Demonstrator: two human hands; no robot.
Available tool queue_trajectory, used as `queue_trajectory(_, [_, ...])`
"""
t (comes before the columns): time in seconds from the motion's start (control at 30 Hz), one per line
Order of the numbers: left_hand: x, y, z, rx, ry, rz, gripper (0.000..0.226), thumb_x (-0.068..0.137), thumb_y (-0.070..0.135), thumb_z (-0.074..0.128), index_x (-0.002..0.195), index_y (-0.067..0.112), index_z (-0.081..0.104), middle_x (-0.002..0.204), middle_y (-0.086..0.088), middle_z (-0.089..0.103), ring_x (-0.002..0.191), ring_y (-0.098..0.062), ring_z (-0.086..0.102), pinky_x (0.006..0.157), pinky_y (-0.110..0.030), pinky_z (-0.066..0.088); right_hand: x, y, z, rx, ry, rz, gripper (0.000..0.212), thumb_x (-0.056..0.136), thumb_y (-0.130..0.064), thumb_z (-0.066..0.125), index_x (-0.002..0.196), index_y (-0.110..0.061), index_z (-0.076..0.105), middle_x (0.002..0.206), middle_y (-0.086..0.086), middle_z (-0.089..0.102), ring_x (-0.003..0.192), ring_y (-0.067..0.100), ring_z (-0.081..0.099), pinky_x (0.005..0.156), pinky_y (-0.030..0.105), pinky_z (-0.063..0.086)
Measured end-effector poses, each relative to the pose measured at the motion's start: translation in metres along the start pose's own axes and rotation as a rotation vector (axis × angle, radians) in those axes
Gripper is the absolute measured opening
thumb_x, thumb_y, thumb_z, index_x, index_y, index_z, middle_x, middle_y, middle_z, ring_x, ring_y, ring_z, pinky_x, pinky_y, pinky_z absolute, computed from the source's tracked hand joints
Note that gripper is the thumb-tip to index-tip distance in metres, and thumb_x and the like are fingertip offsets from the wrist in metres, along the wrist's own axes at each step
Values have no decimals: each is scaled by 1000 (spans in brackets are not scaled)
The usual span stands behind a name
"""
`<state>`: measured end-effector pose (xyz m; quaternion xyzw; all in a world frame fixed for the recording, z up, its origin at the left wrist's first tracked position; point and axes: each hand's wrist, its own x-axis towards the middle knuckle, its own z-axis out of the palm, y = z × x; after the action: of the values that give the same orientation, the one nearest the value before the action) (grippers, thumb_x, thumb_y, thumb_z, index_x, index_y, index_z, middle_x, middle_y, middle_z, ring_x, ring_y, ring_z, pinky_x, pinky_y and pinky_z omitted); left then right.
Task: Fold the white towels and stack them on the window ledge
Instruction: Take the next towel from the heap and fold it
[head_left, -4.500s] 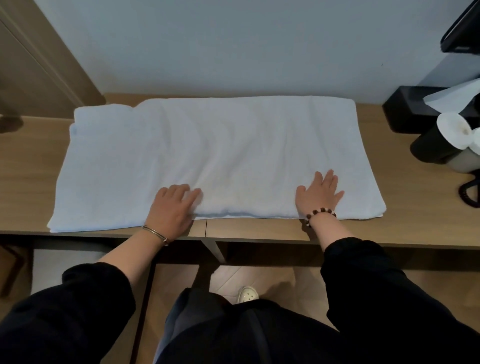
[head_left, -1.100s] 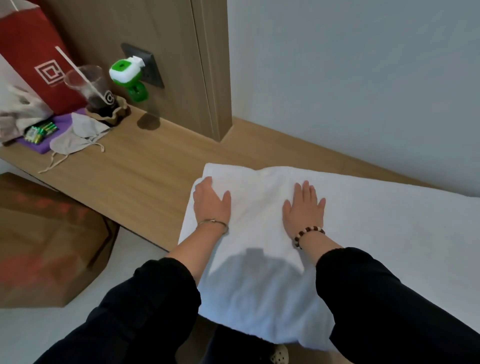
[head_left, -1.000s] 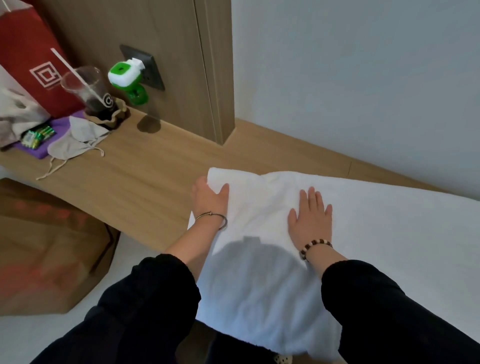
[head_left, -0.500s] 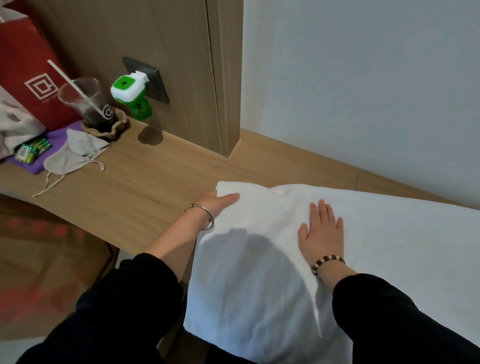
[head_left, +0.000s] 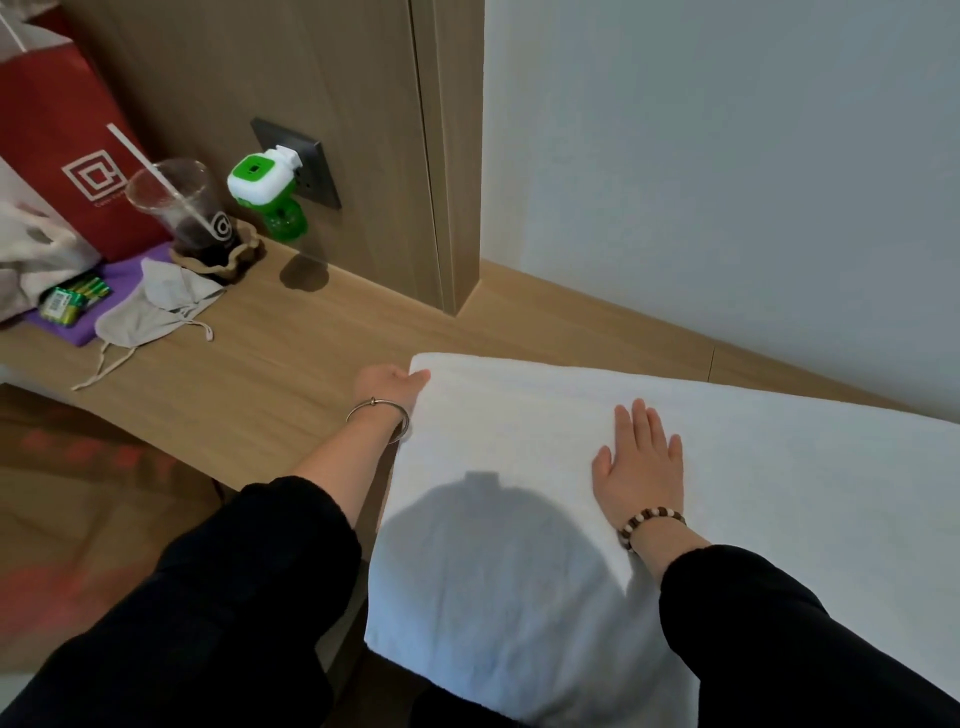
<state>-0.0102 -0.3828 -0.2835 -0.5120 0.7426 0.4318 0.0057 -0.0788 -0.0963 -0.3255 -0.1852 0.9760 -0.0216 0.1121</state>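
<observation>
Pinching towel (head_left: 753, 493) corner: left hand (head_left: 382, 383); red bag (head_left: 52, 135), square logo (head_left: 94, 175).

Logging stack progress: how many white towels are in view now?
1. The white towel lies on the wooden counter, right hand flat on it, left hand holding its far corner. Others may be out of frame.

Single head-worn wide-angle view; faces forward-down, close above white towel (head_left: 524, 431) on wooden counter (head_left: 260, 374).
</observation>
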Motion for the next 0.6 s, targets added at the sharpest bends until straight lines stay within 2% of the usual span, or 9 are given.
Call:
queue_trajectory(0.07, [-5, -7, -4, 148, -114, -14, 47, 89, 43, 58, 61, 6, 53, 69, -11, 52, 71, -29, 52, 69, -33, 39, 1, -1, -1, -15, -6, -2, 62, 96, -36, 25, 153, -17, 7, 160, 3, -2, 147, 19, -1, 118, 42, 4])
queue_trajectory(0.13, [-14, -17, 0, 297, -192, 27, 55, 94, 48, 49, 87, -4, 64, 91, -20, 61, 89, -34, 58, 74, -34, 39, 1, -1, -2, -24, -5, 1, 62, 96, -36, 24, 153, -17, 7, 160, 4, -3, 147, 20, -1, 118, 43, 4])
queue_trajectory(0.2, [-20, -28, 8, 363, -115, 101, 52, 97, 43, 45, 98, -6, 63, 104, -22, 63, 97, -36, 58, 72, -32, 36, 0, -3, -3, -28, -14, 11, 62, 97, -37, 23, 153, -17, 6, 160, 4, -4, 147, 20, -2, 118, 43, 4])
queue_trajectory(0.3, [-22, -34, 14, 376, 29, 79, 44, 98, 41, 43, 102, 2, 63, 109, -17, 64, 99, -33, 58, 71, -30, 35, 1, -9, -2, -50, -43, 1, 61, 99, -38, 17, 153, -16, 0, 160, 5, -9, 147, 21, -6, 118, 44, 2])
queue_trajectory(0.4, [-21, -28, 15, 319, 194, 81, 29, 95, 33, 52, 113, 11, 56, 115, -13, 60, 106, -31, 54, 76, -34, 38, 8, -18, -3, -22, -97, -12, 61, 100, -40, 13, 152, -15, -5, 159, 6, -15, 147, 22, -10, 118, 45, -1])
queue_trajectory(0.47, [-31, -21, 25, 382, 338, 307, 41, 92, 25, 57, 130, 15, 48, 130, -10, 51, 120, -29, 45, 93, -38, 36, 10, -23, -6, 73, -64, -33, 58, 101, -37, 17, 152, -14, 3, 159, 6, -11, 147, 21, -7, 117, 46, -1])
queue_trajectory(0.5, [-39, -16, 35, 450, 336, 479, 49, 92, 25, 55, 139, 16, 41, 140, -9, 44, 128, -28, 38, 101, -39, 31, 8, -25, -7, 135, -14, -62, 55, 101, -32, 21, 152, -13, 10, 160, 6, -5, 147, 20, -3, 117, 45, -1])
queue_trajectory(0.57, [-63, -11, 65, 686, 115, 761, 58, 98, 32, 41, 150, 21, 21, 157, -6, 19, 144, -25, 15, 114, -44, 15, -1, -24, -6, 179, 40, -142, 53, 99, -30, 22, 150, -15, 20, 160, 6, 4, 147, 20, 2, 117, 44, -1])
queue_trajectory(0.6, [-75, -13, 81, 800, -36, 810, 59, 100, 38, 33, 152, 26, 10, 160, -2, 5, 147, -22, 2, 116, -47, 6, -8, -21, -5, 137, 15, -179, 58, 96, -36, 13, 151, -17, 19, 160, 4, 4, 147, 19, 1, 117, 45, -2])
